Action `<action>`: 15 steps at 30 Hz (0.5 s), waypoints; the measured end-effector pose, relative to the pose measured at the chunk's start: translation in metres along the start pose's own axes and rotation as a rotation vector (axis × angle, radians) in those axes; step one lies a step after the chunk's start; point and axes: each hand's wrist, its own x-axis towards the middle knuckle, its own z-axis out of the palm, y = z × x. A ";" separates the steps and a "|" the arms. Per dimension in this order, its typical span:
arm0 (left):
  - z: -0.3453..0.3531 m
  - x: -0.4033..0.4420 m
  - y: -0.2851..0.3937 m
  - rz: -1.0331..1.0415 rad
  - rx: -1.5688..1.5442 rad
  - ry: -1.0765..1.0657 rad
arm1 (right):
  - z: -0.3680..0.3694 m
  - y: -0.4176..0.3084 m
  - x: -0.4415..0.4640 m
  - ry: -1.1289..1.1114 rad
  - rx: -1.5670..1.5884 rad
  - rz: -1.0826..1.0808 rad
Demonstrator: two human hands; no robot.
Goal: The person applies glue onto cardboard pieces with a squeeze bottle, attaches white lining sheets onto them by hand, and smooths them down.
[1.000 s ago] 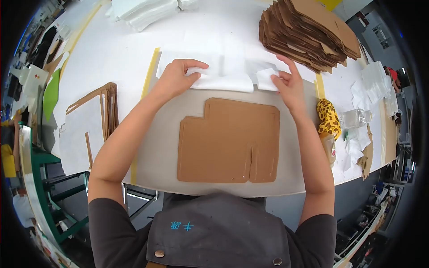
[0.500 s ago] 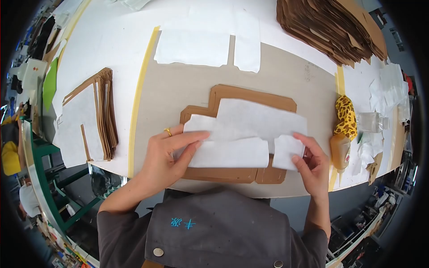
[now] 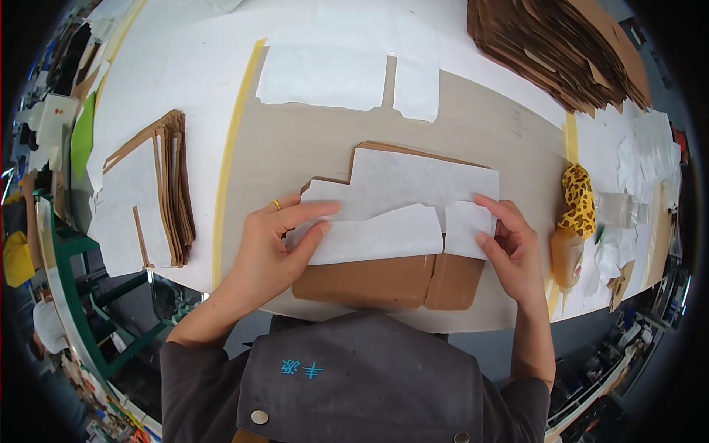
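A thin white cut-out sheet (image 3: pixel 421 177) lies over a brown cut-out piece (image 3: pixel 362 284) of matching stepped outline. The sheet's near part is folded back on itself, with a slit toward its right side. My left hand (image 3: pixel 277 240) pinches the left end of the fold between thumb and fingers. At the right end, my right hand (image 3: pixel 509 244) pinches the sheet by its flap. Brown shows along the near side and as a thin rim at the far edge. Whether the two layers are stuck together I cannot tell.
More white sheets (image 3: pixel 325 77) lie ahead on the grey mat (image 3: pixel 473 118). Brown pieces are stacked at the far right (image 3: pixel 546 52); a stack with a white-faced top (image 3: pixel 133 199) stands left. A glue bottle (image 3: pixel 566 255) with a spotted yellow cover and a clear jar (image 3: pixel 617 210) sit right.
Both hands have moved the white sheet away from me and slightly left over the brown piece. Its far edges now nearly line up, and more brown shows on the near side.
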 end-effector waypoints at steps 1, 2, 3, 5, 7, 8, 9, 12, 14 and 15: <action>0.000 -0.001 0.001 -0.001 0.001 0.002 | 0.000 0.001 -0.001 0.000 0.004 0.002; -0.001 -0.002 0.002 -0.016 0.025 -0.014 | 0.000 0.002 -0.001 0.001 0.007 0.003; -0.002 -0.003 0.003 -0.030 0.050 -0.031 | 0.000 0.001 -0.001 0.000 0.008 0.002; -0.001 -0.003 0.001 -0.027 0.057 -0.031 | -0.001 -0.001 -0.002 -0.013 -0.027 0.025; -0.001 -0.003 -0.001 -0.022 0.063 -0.032 | 0.001 0.002 -0.003 -0.005 -0.021 0.013; 0.000 -0.002 -0.002 -0.013 0.069 -0.025 | 0.002 0.003 -0.003 0.004 -0.014 0.003; 0.000 -0.002 -0.003 -0.003 0.076 -0.019 | 0.002 0.001 -0.003 0.005 -0.015 0.002; -0.001 -0.001 0.001 0.010 0.130 -0.020 | 0.002 -0.003 -0.004 0.002 -0.057 0.024; 0.000 -0.001 0.001 0.031 0.129 -0.003 | 0.001 -0.003 -0.003 -0.014 -0.063 0.023; 0.001 -0.001 0.000 0.048 0.130 0.020 | 0.001 -0.003 -0.003 -0.005 -0.068 0.029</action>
